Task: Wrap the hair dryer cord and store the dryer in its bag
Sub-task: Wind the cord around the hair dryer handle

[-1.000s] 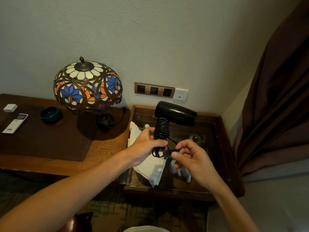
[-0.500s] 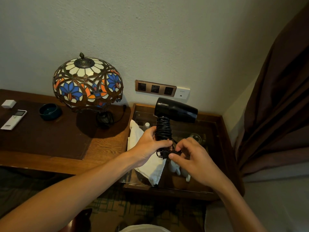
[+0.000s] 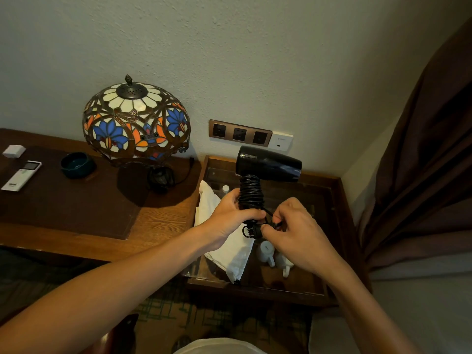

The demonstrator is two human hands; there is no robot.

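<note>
Hair dryer (image 3: 268,166): black, held upright in the air above the glass-topped side table, barrel pointing right, handle down.
Cord (image 3: 250,195): black, wound in tight coils round the dryer's handle, from just under the barrel down to the grip; a short loose end runs from the coils to the plug.
Plug (image 3: 251,230): black, at the foot of the handle, between the two hands.
Left hand (image 3: 231,218): clenched round the lower part of the wrapped handle, thumb across the front of the coils, bearing the dryer's weight.
Right hand (image 3: 296,229): fingers pinched on the loose end of the cord beside the plug, just right of the left hand and touching it or nearly so.
Bag (image 3: 229,247): white cloth, lying flat on the glass top directly beneath the hands, one corner reaching the table's near edge.
Side table (image 3: 332,251): dark wood frame with a glass top; white cups show through the glass under the right hand.
Counter (image 3: 158,221): wooden, to the left of the side table, with a dark mat on it.
On the counter: a stained-glass lamp (image 3: 136,122) near the wall, a dark green ashtray (image 3: 76,164), a white remote (image 3: 21,175) and a small white box (image 3: 14,151) at the far left.
Wall: a bronze socket panel (image 3: 240,132) just behind the dryer.
Curtain (image 3: 421,175): brown, hanging at the right.
</note>
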